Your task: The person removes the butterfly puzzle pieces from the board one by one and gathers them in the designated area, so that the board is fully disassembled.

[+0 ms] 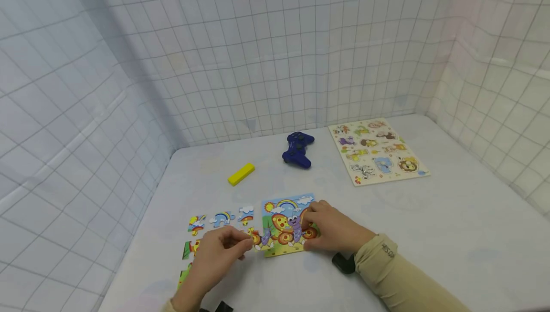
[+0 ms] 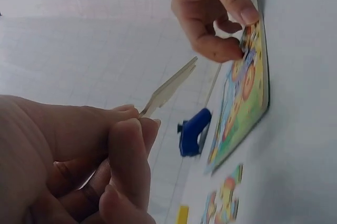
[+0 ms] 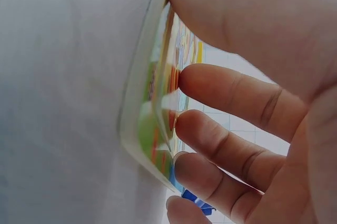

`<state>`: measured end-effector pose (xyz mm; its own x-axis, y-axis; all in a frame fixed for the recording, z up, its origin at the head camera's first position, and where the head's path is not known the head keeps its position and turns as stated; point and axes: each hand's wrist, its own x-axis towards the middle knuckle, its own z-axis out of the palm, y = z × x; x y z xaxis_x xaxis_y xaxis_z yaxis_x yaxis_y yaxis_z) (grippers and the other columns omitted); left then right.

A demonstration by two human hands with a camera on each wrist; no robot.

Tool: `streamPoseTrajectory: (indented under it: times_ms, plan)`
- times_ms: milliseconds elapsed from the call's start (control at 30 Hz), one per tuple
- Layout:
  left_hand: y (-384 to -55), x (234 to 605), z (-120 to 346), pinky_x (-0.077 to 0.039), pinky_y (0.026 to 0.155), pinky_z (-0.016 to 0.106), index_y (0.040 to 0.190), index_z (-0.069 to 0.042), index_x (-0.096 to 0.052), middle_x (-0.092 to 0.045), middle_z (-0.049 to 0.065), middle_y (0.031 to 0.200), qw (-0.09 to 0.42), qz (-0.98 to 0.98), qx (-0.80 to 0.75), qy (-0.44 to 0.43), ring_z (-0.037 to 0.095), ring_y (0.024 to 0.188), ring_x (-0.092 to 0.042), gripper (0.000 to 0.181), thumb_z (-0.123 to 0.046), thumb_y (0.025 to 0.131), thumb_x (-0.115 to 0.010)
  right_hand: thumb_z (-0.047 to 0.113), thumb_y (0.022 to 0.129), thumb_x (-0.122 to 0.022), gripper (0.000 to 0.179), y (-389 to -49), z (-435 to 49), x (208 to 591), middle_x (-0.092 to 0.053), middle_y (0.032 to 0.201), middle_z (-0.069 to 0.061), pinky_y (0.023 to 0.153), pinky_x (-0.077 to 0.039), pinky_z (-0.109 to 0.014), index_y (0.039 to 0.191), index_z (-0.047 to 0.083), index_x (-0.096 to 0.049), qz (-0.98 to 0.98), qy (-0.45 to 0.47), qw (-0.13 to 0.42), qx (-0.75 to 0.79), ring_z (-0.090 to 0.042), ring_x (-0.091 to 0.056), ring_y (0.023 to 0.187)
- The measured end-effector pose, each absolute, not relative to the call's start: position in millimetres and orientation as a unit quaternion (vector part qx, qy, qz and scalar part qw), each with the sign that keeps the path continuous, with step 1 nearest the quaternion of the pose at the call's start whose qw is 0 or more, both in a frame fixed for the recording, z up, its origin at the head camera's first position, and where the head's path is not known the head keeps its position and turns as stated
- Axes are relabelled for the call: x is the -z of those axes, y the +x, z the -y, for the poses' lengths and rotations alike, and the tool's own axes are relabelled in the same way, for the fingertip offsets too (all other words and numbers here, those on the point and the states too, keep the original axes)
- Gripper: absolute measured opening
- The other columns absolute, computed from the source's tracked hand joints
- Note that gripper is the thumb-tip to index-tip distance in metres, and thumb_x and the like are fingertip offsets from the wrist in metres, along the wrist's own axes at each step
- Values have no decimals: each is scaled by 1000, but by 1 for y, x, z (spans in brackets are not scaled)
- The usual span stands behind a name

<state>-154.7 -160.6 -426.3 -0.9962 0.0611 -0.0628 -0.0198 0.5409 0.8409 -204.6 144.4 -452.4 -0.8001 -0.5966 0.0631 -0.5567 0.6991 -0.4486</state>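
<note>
A thin puzzle piece (image 1: 266, 241) with a purple figure on it is pinched between the thumb and fingers of my left hand (image 1: 217, 256). In the left wrist view the piece (image 2: 169, 84) appears edge-on, off the table. My right hand (image 1: 335, 228) grips the right side of a butterfly puzzle board (image 1: 279, 250), thumb at the near edge and bent fingertips on the picture. A thin raised layer (image 3: 160, 105) shows on the board under those fingers; whether it is a loose piece I cannot tell. Other puzzle pieces (image 1: 222, 219) lie spread beside the left hand, partly hidden by it.
Behind the board lie a yellow block (image 1: 241, 174) and a blue game controller (image 1: 297, 150). An animal picture board (image 1: 378, 152) rests at the back right. Grid-patterned cloth walls (image 1: 266, 54) stand behind and at both sides of the white table (image 1: 429, 235).
</note>
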Motion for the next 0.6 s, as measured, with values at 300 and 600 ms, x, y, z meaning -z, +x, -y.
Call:
streamPoseTrajectory:
  times_ms: [300, 600]
  plan:
    - [-133, 435, 231, -48, 55, 27, 90, -13, -76, -68, 0, 72, 79, -911, -403, -26, 14, 63, -60, 8, -20, 88, -81, 35, 83, -85, 25, -203, -140, 445, -53, 106, 9, 82, -44, -31, 98, 26, -67, -924, -300, 44, 232, -13, -46, 99]
    - [-127, 444, 237, -46, 65, 24, 84, -19, -72, -67, -11, 78, 56, -952, -300, 1, 7, 71, -55, 11, -17, 87, -83, 35, 84, -86, 25, -201, -140, 449, -52, 103, 8, 80, -43, -31, 98, 25, -67, -923, -299, 55, 236, -14, -46, 98]
